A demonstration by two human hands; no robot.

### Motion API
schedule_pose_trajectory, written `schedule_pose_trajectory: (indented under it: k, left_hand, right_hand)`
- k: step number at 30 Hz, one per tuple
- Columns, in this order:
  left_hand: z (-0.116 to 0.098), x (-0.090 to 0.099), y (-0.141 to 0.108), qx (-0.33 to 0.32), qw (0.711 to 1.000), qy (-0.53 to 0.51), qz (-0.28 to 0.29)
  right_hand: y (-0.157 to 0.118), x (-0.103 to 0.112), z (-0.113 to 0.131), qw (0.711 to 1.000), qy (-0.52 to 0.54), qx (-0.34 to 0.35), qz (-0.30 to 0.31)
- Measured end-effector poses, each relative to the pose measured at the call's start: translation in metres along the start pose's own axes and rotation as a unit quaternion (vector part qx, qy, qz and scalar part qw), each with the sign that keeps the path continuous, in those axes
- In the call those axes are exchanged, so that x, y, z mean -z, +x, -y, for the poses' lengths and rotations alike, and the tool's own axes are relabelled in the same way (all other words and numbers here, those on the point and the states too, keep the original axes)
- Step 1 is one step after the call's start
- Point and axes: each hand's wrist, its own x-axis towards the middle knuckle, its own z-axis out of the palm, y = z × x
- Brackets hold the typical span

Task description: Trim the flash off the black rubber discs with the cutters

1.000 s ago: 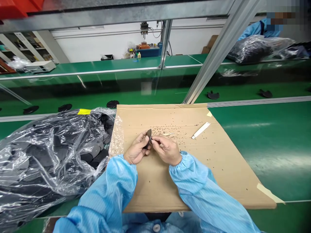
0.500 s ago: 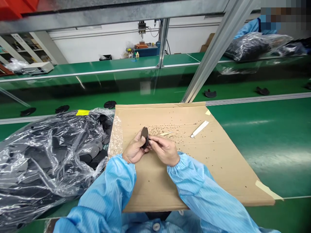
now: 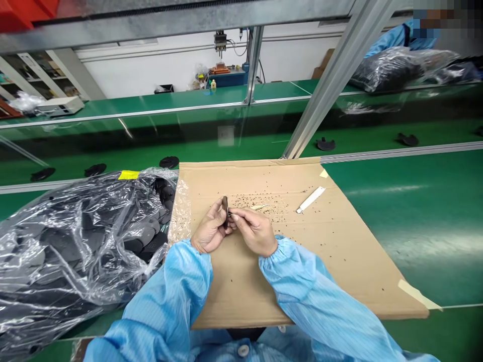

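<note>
Over the brown cardboard sheet (image 3: 241, 301), my left hand (image 3: 209, 229) grips a thin dark disc (image 3: 225, 212), seen nearly edge-on. My right hand (image 3: 256, 231) is pinched at the disc's right side; what lies between its fingertips is too small to make out. Many tiny black bits (image 3: 279, 201) are scattered on the cardboard beyond the hands. A white-handled tool (image 3: 311, 199) lies to their right, and a pale thin strip (image 3: 259, 206) rests just behind my right hand.
A large clear plastic bag (image 3: 75, 251) of dark discs bulges at the left. Behind the cardboard, dark parts (image 3: 169, 162) sit spaced along a green belt (image 3: 211, 151). A slanted metal post (image 3: 328, 80) rises at the back right. Beyond it shows a person's blue sleeve (image 3: 388, 40).
The disc in my left hand has turned from showing part of its flat face to nearly edge-on. My right hand has barely moved.
</note>
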Motion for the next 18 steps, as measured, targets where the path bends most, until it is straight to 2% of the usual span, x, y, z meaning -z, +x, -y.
schedule_pose_trajectory:
  k: [2,4,6,8,10,13,15,18]
  left_hand:
    - [0.001,0.000,0.004,-0.093,0.995,0.025,-0.039]
    - [0.002,0.001,0.008,-0.185,0.976,0.072,-0.090]
    - [0.005,0.005,0.010,-0.246,0.951,0.140,-0.128]
    - [0.007,0.008,0.009,-0.295,0.919,0.222,-0.137]
    - [0.009,0.010,0.008,-0.349,0.881,0.296,-0.122]
    - [0.010,0.011,0.005,-0.405,0.835,0.357,-0.106]
    - [0.010,0.012,0.005,-0.416,0.825,0.368,-0.109]
    - [0.010,0.015,0.006,-0.407,0.827,0.372,-0.114]
  right_hand:
    - [0.001,0.001,-0.003,0.992,0.087,-0.093,0.004]
    - [0.003,0.002,-0.007,0.972,0.149,-0.182,0.005]
    - [0.005,0.004,-0.011,0.959,0.169,-0.226,0.003]
    - [0.006,0.004,-0.014,0.958,0.177,-0.226,-0.001]
    - [0.006,0.004,-0.016,0.960,0.188,-0.209,-0.010]
    - [0.006,0.004,-0.018,0.961,0.202,-0.188,-0.005]
    - [0.005,0.004,-0.018,0.963,0.202,-0.179,0.006]
    - [0.005,0.005,-0.020,0.966,0.199,-0.167,0.011]
